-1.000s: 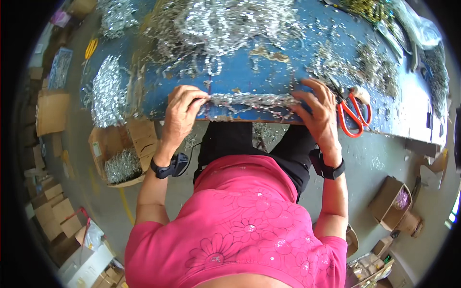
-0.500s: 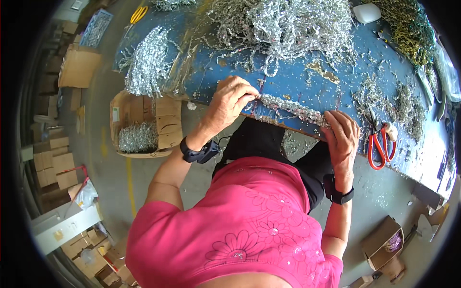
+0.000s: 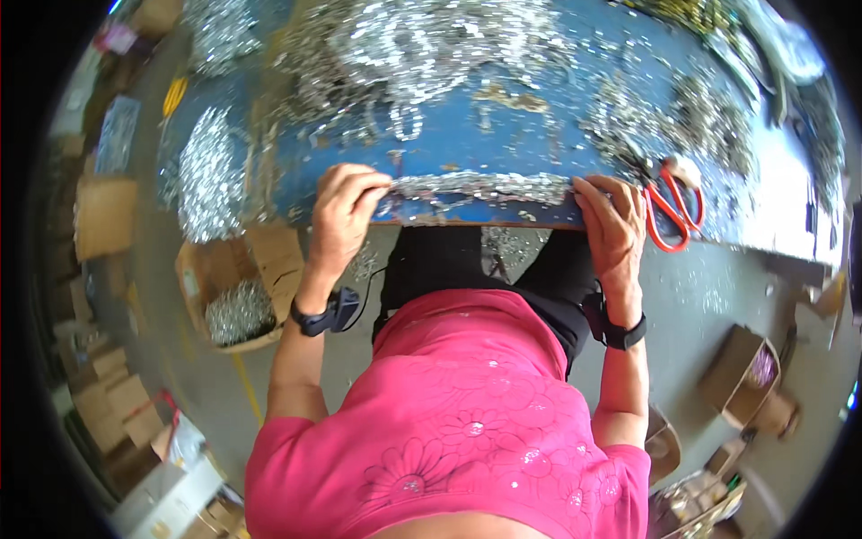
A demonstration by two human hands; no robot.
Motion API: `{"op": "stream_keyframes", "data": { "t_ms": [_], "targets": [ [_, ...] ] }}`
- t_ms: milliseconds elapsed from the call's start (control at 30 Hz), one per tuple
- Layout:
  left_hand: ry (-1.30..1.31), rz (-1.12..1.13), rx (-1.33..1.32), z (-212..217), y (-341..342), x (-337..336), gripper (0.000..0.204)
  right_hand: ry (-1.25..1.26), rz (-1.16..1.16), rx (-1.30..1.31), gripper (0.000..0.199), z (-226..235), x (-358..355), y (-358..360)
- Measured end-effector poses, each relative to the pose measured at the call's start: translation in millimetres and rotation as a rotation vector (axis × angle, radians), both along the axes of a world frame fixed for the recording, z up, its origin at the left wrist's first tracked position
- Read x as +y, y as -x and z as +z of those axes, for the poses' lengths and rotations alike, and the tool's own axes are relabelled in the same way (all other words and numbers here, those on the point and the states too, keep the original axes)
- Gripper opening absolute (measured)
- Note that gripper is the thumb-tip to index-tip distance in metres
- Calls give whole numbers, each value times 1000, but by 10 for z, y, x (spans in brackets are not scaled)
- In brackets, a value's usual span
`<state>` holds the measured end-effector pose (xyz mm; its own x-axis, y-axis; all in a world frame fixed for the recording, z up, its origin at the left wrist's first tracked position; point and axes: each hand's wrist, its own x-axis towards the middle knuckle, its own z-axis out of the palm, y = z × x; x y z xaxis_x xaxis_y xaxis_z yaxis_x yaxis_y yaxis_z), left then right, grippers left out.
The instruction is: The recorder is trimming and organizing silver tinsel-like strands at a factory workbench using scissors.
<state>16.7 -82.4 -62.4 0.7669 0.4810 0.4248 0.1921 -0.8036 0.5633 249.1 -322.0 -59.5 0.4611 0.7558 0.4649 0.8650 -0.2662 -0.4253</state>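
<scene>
A bundle of silver tinsel-like strands (image 3: 485,187) lies stretched along the near edge of the blue table (image 3: 301,166). At its left end, my left hand (image 3: 339,220) is closed, thumb and fingers pinching the strand tips. The opposite end is under the curled fingers of my right hand (image 3: 612,220), which grips it; the fingertips are partly hidden. Close to the right of that hand rest red-handled scissors (image 3: 675,208), their blades pointing away among loose silver bits. Beyond the bundle spreads a large heap of silver strands (image 3: 404,58), blurred by motion.
Another silver bunch (image 3: 212,171) hangs over the table's left edge, near yellow-handled scissors (image 3: 173,95). Below it, a cardboard box (image 3: 274,260) holds more silver strands (image 3: 240,313). Gold strands (image 3: 691,13) lie at the far right. An open carton (image 3: 741,373) stands on the floor at right.
The whole view has turned, so the table edge and bundle now look nearly level and the scene has shifted leftward. Both hands still hold the bundle's ends.
</scene>
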Motion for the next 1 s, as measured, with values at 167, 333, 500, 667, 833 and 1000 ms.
{"op": "stream_keyframes", "data": {
  "t_ms": [167,333,500,667,833,1000],
  "targets": [
    [31,-32,44,65,-23,11,16,-105,-106,-39,24,3,-216,-105],
    [-7,38,4,167,-126,-92,29,-148,-159,-14,22,41,-341,-56],
    [-146,-327,81,428,-832,-521,55,-183,-223,-6,21,108,-438,-72],
    [-216,-344,179,87,-1195,-710,54,-237,-312,35,20,63,-626,-122],
    [-166,-357,134,-6,-1216,-720,32,-230,-374,137,20,-19,-763,-63],
    [-121,-366,107,30,-1250,-680,24,-254,-368,142,21,-8,-739,-66]
  ]
}}
